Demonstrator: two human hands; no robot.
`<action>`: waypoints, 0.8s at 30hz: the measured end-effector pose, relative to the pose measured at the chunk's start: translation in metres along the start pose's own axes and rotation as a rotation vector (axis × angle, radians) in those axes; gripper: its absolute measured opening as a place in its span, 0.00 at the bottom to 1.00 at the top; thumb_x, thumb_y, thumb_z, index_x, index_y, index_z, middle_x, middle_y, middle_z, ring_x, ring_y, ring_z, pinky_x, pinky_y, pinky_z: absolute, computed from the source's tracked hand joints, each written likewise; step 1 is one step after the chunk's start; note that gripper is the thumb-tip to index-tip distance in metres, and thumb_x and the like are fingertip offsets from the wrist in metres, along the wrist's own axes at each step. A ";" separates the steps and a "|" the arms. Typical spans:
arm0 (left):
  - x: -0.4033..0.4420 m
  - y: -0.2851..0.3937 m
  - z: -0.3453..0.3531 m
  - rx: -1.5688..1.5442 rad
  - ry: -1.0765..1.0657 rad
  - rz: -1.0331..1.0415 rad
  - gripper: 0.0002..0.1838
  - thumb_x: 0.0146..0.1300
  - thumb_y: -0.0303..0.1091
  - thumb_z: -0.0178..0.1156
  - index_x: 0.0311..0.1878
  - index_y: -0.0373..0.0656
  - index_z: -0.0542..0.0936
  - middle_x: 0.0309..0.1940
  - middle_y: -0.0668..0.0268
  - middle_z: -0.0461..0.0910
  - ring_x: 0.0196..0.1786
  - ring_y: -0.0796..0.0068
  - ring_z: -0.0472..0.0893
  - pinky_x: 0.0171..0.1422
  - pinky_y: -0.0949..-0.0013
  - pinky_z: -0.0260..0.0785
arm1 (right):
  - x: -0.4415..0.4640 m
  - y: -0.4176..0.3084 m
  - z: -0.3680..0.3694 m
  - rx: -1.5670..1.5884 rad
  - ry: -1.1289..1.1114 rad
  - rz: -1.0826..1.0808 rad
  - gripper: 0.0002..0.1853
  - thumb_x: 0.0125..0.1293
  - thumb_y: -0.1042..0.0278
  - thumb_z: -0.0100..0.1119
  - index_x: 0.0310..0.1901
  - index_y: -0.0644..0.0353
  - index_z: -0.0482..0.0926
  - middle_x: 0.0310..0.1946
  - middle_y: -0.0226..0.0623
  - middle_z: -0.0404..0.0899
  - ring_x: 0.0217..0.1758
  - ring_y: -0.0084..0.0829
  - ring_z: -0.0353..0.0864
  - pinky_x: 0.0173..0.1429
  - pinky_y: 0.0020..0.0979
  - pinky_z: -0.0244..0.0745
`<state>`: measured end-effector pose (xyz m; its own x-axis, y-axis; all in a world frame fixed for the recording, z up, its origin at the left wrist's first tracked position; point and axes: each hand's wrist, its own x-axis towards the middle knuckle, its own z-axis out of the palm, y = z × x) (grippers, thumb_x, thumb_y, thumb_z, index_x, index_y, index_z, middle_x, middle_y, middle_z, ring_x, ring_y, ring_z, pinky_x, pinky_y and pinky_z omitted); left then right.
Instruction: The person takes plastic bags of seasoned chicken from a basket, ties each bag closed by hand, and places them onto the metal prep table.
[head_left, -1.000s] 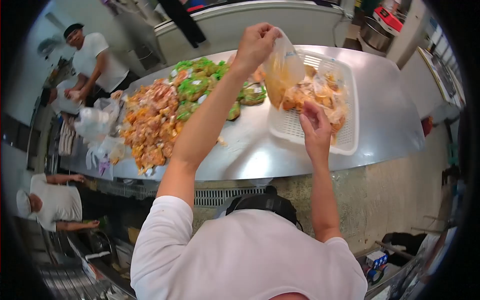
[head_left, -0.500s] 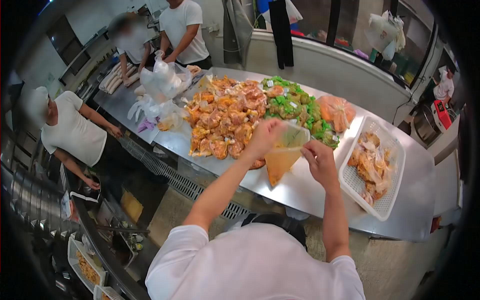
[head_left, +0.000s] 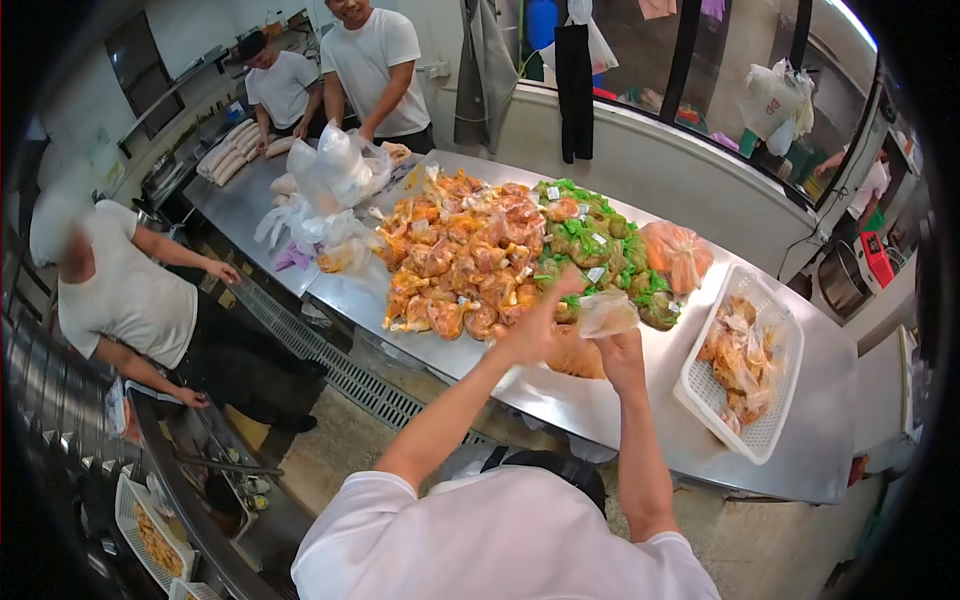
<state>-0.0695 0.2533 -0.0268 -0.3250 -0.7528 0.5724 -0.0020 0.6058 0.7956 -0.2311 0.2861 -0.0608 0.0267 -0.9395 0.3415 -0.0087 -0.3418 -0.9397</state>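
Observation:
My right hand (head_left: 624,358) is closed around the gathered neck of a clear plastic bag (head_left: 576,358). Orange-brown contents fill the bag's lower part, and its loose top flares out above my fist. Just left of the bag, my left hand (head_left: 530,332) is raised with its fingers stretched out, slightly blurred, gripping nothing that I can see. Beyond my hands lies a big heap of bagged orange marinated meat pieces (head_left: 450,260). Beside it are several bags of green-tinged food with bright green ties (head_left: 590,240).
A white perforated basket (head_left: 790,385) with bagged meat stands on the steel table (head_left: 690,440) at right. An orange-filled bag (head_left: 675,255) lies behind. White plastic bags (head_left: 335,170) sit further left. One co-worker (head_left: 135,290) stands at left; two others (head_left: 375,60) work at the far end.
My left hand has come off the bag's mouth and opened. My right hand now grips the bag's neck, which was held wide before. The view has shifted slightly.

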 end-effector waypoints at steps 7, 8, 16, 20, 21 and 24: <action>-0.087 -0.088 0.031 -0.056 -0.525 -0.389 0.20 0.59 0.38 0.67 0.52 0.38 0.77 0.47 0.59 0.81 0.52 0.62 0.79 0.58 0.60 0.69 | -0.005 0.026 0.021 -0.304 -0.089 -0.174 0.12 0.60 0.76 0.62 0.46 0.64 0.78 0.44 0.42 0.79 0.47 0.39 0.79 0.52 0.34 0.73; -0.098 -0.096 0.035 -0.180 -0.551 -0.528 0.19 0.61 0.36 0.65 0.52 0.38 0.77 0.46 0.60 0.80 0.53 0.63 0.79 0.59 0.61 0.69 | -0.008 0.030 0.023 -0.310 -0.089 -0.154 0.12 0.61 0.77 0.62 0.47 0.65 0.78 0.44 0.40 0.80 0.47 0.35 0.79 0.53 0.31 0.73; -0.103 -0.071 0.042 -0.137 -0.202 -0.562 0.14 0.62 0.21 0.51 0.49 0.38 0.79 0.39 0.58 0.83 0.45 0.63 0.82 0.53 0.65 0.73 | -0.009 0.000 0.010 0.237 -0.138 0.173 0.23 0.62 0.68 0.64 0.57 0.65 0.72 0.46 0.34 0.80 0.47 0.27 0.79 0.53 0.28 0.73; -0.101 -0.085 0.038 0.113 -0.321 -0.380 0.07 0.58 0.26 0.57 0.39 0.36 0.79 0.37 0.53 0.83 0.42 0.56 0.83 0.48 0.59 0.73 | -0.029 0.042 0.023 -0.058 -0.044 0.167 0.18 0.63 0.69 0.63 0.53 0.64 0.76 0.46 0.36 0.81 0.49 0.24 0.79 0.53 0.27 0.74; -0.101 -0.082 0.038 0.169 -0.314 -0.423 0.07 0.58 0.27 0.57 0.38 0.36 0.79 0.35 0.52 0.83 0.40 0.57 0.83 0.46 0.59 0.73 | -0.028 0.047 0.021 -0.005 0.032 0.208 0.15 0.64 0.69 0.63 0.51 0.64 0.77 0.44 0.35 0.81 0.46 0.24 0.79 0.51 0.27 0.74; -0.101 -0.048 0.038 0.323 -0.408 -0.550 0.10 0.60 0.34 0.56 0.33 0.35 0.79 0.29 0.50 0.82 0.35 0.57 0.83 0.41 0.56 0.74 | -0.028 0.075 0.017 0.144 0.218 0.245 0.05 0.66 0.71 0.60 0.40 0.62 0.81 0.34 0.31 0.83 0.37 0.23 0.80 0.43 0.26 0.74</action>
<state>-0.0723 0.3103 -0.1300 -0.5215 -0.8512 -0.0590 -0.5212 0.2631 0.8119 -0.2157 0.2873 -0.1409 -0.1731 -0.9811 0.0867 0.1530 -0.1137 -0.9817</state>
